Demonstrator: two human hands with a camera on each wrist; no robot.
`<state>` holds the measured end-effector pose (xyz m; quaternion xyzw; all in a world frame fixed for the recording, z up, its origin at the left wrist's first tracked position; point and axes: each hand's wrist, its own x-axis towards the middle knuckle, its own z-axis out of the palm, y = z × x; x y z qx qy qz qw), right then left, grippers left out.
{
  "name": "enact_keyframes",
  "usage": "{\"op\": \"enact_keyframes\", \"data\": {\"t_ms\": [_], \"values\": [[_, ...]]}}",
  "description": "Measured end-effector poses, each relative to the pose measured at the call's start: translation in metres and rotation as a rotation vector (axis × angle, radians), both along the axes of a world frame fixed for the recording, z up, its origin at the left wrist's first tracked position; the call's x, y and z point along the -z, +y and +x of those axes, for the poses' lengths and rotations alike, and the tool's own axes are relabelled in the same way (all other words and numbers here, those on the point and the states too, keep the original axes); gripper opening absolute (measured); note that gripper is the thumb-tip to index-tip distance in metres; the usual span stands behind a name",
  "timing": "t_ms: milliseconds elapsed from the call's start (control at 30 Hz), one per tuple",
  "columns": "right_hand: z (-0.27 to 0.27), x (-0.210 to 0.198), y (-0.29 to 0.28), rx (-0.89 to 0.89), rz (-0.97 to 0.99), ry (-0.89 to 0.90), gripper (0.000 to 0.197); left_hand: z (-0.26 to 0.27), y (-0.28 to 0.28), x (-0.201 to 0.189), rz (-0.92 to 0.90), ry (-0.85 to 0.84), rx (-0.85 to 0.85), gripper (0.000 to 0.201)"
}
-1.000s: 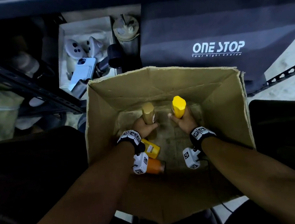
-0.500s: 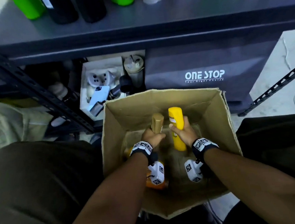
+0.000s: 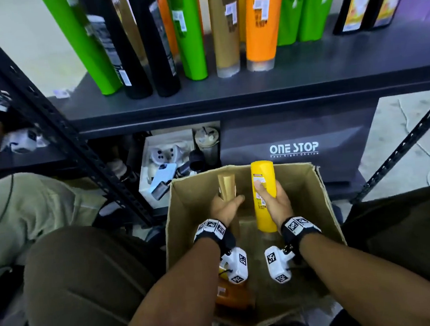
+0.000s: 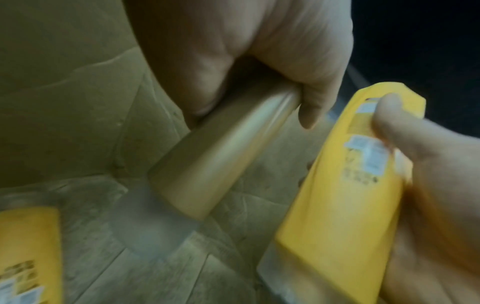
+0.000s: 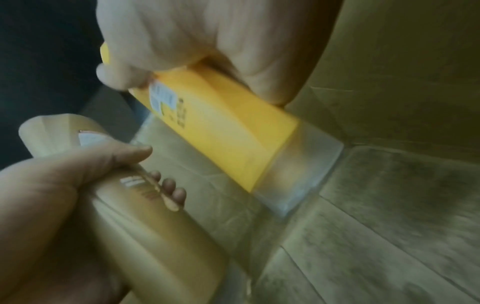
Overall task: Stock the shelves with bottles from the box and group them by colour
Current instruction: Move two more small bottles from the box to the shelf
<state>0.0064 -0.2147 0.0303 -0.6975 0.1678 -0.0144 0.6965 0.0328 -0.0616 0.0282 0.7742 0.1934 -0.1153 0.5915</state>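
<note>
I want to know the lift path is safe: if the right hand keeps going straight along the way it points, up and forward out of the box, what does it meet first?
Probably the front edge of the dark shelf. The right hand grips the yellow bottle, whose top would arrive first; depth is unclear.

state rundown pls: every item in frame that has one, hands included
Left hand: grips the gold bottle.
Right hand: grips the yellow bottle.
Gold plastic bottle: held, raised inside the box.
Yellow plastic bottle: held, top above the box rim.
Brown cardboard box: open, flaps up.
Orange bottle in the box: lying on the box floor.
Dark metal shelf: stocked with upright green, black, gold and orange bottles.
</note>
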Motion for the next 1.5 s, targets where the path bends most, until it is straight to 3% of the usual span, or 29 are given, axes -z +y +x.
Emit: {"op": "enact_keyframes", "data": {"t_ms": [300, 400, 567, 733, 867, 1000, 1233, 1333, 1500], "values": [[0.006, -0.067, -0.001, 0.123, -0.069, -0.212, 0.029, 0.007, -0.007, -0.058, -0.084, -0.195, 0.012, 0.02], [0.008, -0.091, -0.006, 0.187, -0.131, -0.25, 0.038, 0.01, -0.012, -0.08, -0.136, -0.294, 0.004, 0.025], [0.01, -0.13, -0.014, 0.2, -0.193, -0.338, 0.034, 0.014, -0.024, -0.119, -0.143, -0.414, 0.043, 0.022], [0.011, -0.175, -0.022, 0.23, -0.188, -0.457, 0.055, 0.018, -0.032, -0.169, -0.118, -0.529, 0.088, 0.026], [0.013, -0.214, -0.031, 0.274, -0.206, -0.551, 0.046, 0.022, -0.042, -0.21, -0.139, -0.61, 0.077, 0.029], [0.016, -0.252, -0.045, 0.317, -0.21, -0.65, 0.049, 0.027, -0.058, -0.25, -0.178, -0.721, 0.096, 0.033], [0.028, -0.294, -0.069, 0.335, -0.141, -0.757, 0.054, 0.037, -0.083, -0.304, -0.229, -0.82, 0.157, 0.047], [0.037, -0.308, -0.082, 0.353, -0.135, -0.775, 0.074, 0.047, -0.095, -0.323, -0.257, -0.821, 0.179, 0.048], [0.051, -0.324, -0.1, 0.378, -0.167, -0.809, 0.063, 0.069, -0.114, -0.34, -0.245, -0.85, 0.158, 0.042]]}}
